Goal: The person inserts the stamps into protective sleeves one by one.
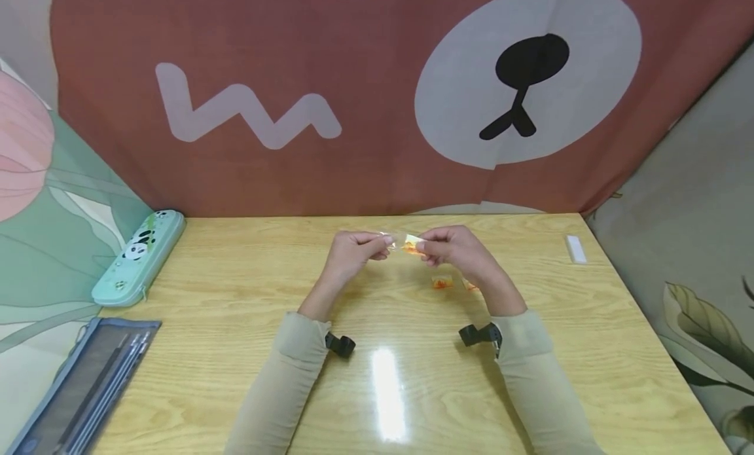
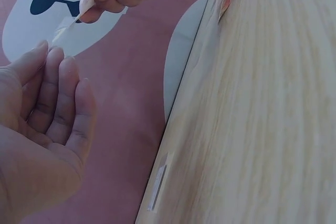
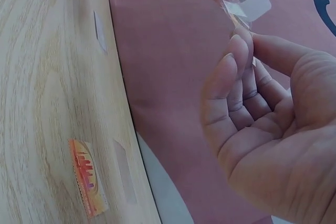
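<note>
Over woodgrain tabletop, L hand pinches clear film, R hand pinches orange-yellow slip. Perf-edged rect. stamp flat nearby.

- Wrapper: clear, glossy plastic.
- Slip: smooth, paper or plastic, unclear which.
- Table: wood-grained, glossy, mirroring a light.
- Backdrop: matt cloth, lightly creased.
- Sleeves: matt, wrinkled cloth.
- Case: smooth, low-sheen shell.
- Pouch: see-through, cloth-edged.
- Wrist mounts: black plastic.
</note>
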Tool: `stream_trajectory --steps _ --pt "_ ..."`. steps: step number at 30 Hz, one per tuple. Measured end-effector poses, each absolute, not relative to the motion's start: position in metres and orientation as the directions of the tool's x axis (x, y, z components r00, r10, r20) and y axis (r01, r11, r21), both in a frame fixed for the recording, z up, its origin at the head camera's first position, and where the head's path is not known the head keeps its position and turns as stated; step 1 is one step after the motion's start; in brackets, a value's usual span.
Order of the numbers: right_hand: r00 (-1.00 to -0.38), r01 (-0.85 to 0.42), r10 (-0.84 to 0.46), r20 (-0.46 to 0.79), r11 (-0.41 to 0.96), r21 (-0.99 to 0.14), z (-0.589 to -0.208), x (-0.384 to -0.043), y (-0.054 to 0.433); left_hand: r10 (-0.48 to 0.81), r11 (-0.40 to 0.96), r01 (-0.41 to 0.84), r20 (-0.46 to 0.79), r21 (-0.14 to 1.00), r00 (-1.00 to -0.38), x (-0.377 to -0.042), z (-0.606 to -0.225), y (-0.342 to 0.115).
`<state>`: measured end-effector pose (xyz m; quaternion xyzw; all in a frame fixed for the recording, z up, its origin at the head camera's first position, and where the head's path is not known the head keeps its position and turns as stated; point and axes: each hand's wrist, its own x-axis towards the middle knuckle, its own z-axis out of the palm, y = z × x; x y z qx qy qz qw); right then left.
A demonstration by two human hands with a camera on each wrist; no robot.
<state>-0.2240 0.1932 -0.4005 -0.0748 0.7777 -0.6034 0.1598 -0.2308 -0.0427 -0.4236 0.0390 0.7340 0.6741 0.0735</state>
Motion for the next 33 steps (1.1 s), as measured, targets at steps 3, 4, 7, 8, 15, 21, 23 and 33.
stream_trajectory --steps 3,4,7,8,15,21,23,33 --pt "-0.944 0.060 -0.298 -0.139 0.259 -0.964 -0.4012 -0.2233 0.1954 0.156 0.071 -0.063 -0.073 0.995 -0.985 -0.2313 -0.4238 -0.0413" --pt "-0.947 0.054 -0.293 -0.131 0.258 -0.965 -0.4014 -0.2232 0.1957 0.155 0.066 -0.071 -0.080 0.995 -0.985 -0.2315 -0.4239 -0.0413" --pt "-0.958 0.043 -0.265 -0.112 0.255 -0.966 -0.4018 -0.2234 0.1963 0.168 0.022 -0.083 -0.086 0.996 -0.982 -0.2319 -0.4241 -0.0404" --pt "-0.962 0.044 -0.251 -0.110 0.251 -0.967 -0.4017 -0.2236 0.1963 0.176 -0.005 -0.090 -0.088 0.996 -0.980 -0.2320 -0.4243 -0.0403" --pt "-0.980 0.036 -0.182 -0.076 0.213 -0.976 -0.3973 -0.2239 0.1944 0.226 -0.243 -0.190 -0.135 0.951 -0.965 -0.2306 -0.4224 -0.0424" --pt "-0.985 0.044 -0.157 -0.077 0.201 -0.979 -0.3949 -0.2228 0.1926 0.265 -0.272 -0.226 -0.153 0.935 -0.952 -0.2302 -0.4193 -0.0425" --pt "-0.986 0.041 -0.149 -0.071 0.195 -0.980 -0.3944 -0.2226 0.1921 0.274 -0.255 -0.224 -0.153 0.941 -0.950 -0.2302 -0.4187 -0.0415" --pt "-0.989 0.015 -0.142 -0.039 0.168 -0.986 -0.3939 -0.2212 0.1906 0.273 -0.254 -0.218 -0.146 0.942 -0.951 -0.2291 -0.4176 -0.0419"
